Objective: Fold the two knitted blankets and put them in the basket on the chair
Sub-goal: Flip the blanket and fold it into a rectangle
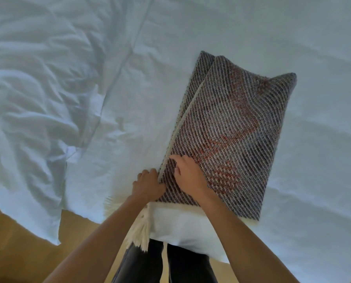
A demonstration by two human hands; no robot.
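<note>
Looking down, head view: both forearms reaching forward over the near edge of a bed.
Left hand [148, 185]: curled, fingers tucked under the near left corner of the blanket, thumb side against its edge; gripping that corner.
Right hand [188, 172]: just right of the left hand, palm down on top of the blanket, fingers bent and pinching the pale folded edge; touching the fabric.
Knitted blanket [231, 129]: folded into a thick oblong, dark with pale diagonal ribs and reddish patches; stretching away from both hands, forward and to the right, lying flat on the sheet; an under layer showing along its left side.
Cream fringe [140, 231]: hanging below the left wrist, over the bed edge, tassels loose.
White sheet [68, 78]: under the blanket, crumpled well to the left of the hands, smoother beyond and to the right.
Wooden floor [17, 252]: below and left of the left forearm.
Dark trousers [150, 266]: between the two forearms, close to the bed edge.
Second blanket, basket, chair: out of frame.
</note>
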